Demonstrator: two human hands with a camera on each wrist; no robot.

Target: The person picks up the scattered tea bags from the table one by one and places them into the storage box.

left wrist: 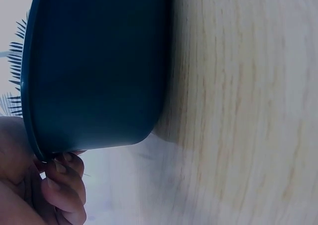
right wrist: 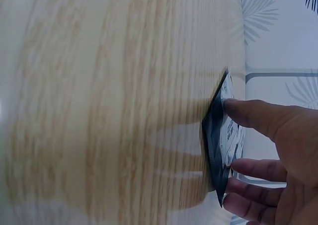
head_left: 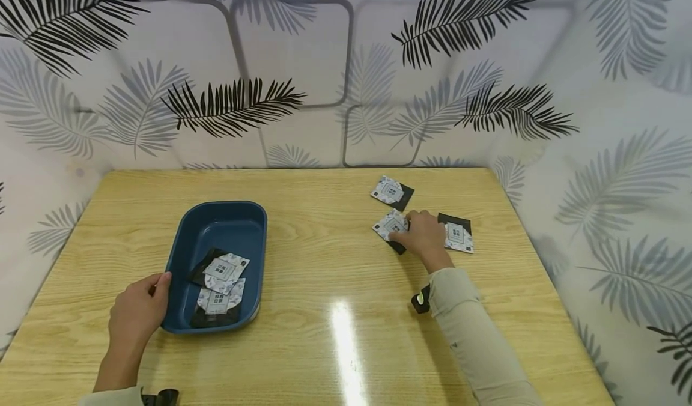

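My left hand (head_left: pixel 139 310) holds the rim of a dark blue plastic tub (head_left: pixel 177 262) at its left side. In the left wrist view, the thumb and curled fingers pinch that rim (left wrist: pixel 30 120). Inside the tub lie two black-and-white sachets (head_left: pixel 224 269), partly overlapping. On the right of the table, my right hand (head_left: pixel 424 236) pinches another flat sachet (head_left: pixel 390 223) between thumb and fingers. The right wrist view shows this sachet (right wrist: pixel 221 130) tilted, thumb on its printed face and fingertips by its lower edge; part of it is hidden by the hand.
Two similar sachets lie near the right hand: one farther back (head_left: pixel 393 193), the other just to the right (head_left: pixel 456 234). The wooden table (head_left: pixel 313 262) meets a leaf-patterned wall covering (head_left: pixel 303 51) at the back and sides. Light glares off the table's front middle.
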